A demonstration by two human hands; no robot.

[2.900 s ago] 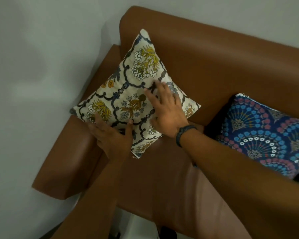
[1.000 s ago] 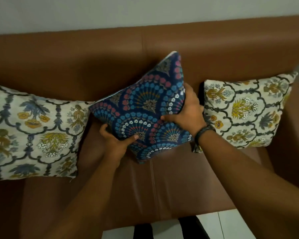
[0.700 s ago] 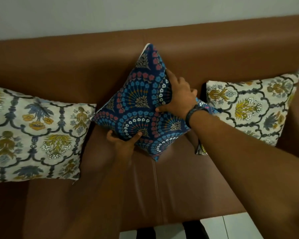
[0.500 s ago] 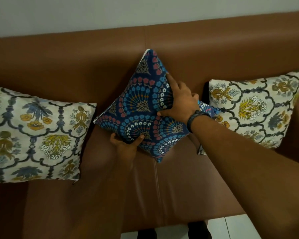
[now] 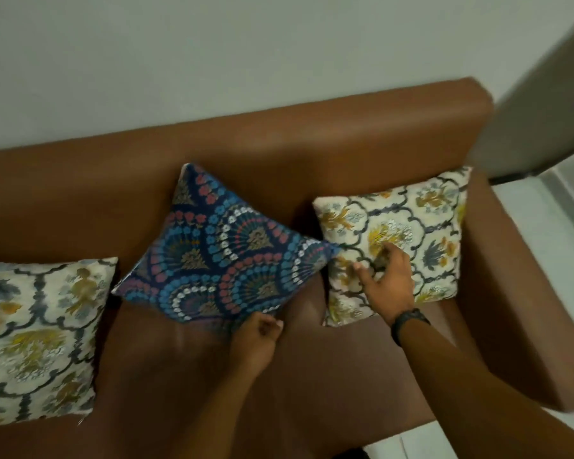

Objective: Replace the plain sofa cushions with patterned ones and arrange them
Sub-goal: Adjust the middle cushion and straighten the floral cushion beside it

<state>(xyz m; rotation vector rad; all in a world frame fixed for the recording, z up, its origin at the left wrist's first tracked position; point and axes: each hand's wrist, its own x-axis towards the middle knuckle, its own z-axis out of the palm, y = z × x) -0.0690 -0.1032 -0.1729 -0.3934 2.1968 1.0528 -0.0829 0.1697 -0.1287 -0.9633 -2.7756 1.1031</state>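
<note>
A blue fan-patterned cushion point(image 5: 226, 256) stands on one corner in the middle of the brown sofa point(image 5: 312, 144), leaning on the backrest. My left hand point(image 5: 256, 339) is curled around its bottom corner. To the right, a cream floral cushion point(image 5: 421, 226) leans against the backrest beside the armrest. My right hand point(image 5: 385, 279), a dark band on its wrist, lies on that cushion's lower left part with fingers loosely apart. Another cream floral cushion point(image 5: 37, 332) sits at the left.
The sofa's right armrest point(image 5: 524, 293) runs along the right side, with pale floor point(image 5: 550, 207) beyond it. A plain wall point(image 5: 212, 61) rises behind the backrest. Bare brown seat point(image 5: 338, 376) lies in front of the cushions.
My right hand has left the blue cushion and moved right onto the cream cushion. My left hand slid to the blue cushion's bottom corner. The view has swung right.
</note>
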